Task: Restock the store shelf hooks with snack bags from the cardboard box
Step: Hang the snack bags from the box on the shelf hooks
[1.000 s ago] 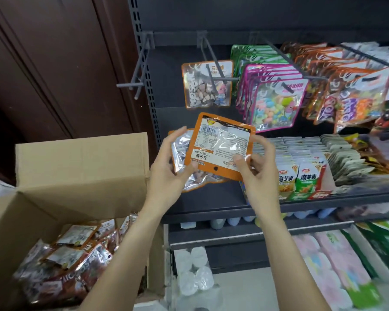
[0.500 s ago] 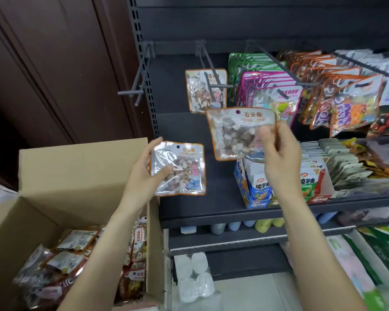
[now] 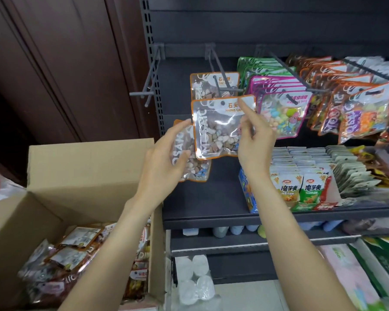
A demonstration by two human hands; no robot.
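We see our right hand (image 3: 254, 142) pinching a stone-candy bag (image 3: 218, 129) just below a shelf hook (image 3: 225, 88) that carries one matching bag. Our left hand (image 3: 164, 162) grips a second bag (image 3: 193, 162) above an open cardboard box (image 3: 88, 169) of snack bags.

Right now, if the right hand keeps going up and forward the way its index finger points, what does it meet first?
Probably the hook already carrying one stone candy bag. The right hand holds its bag just below that hook's tip; depth is unclear.
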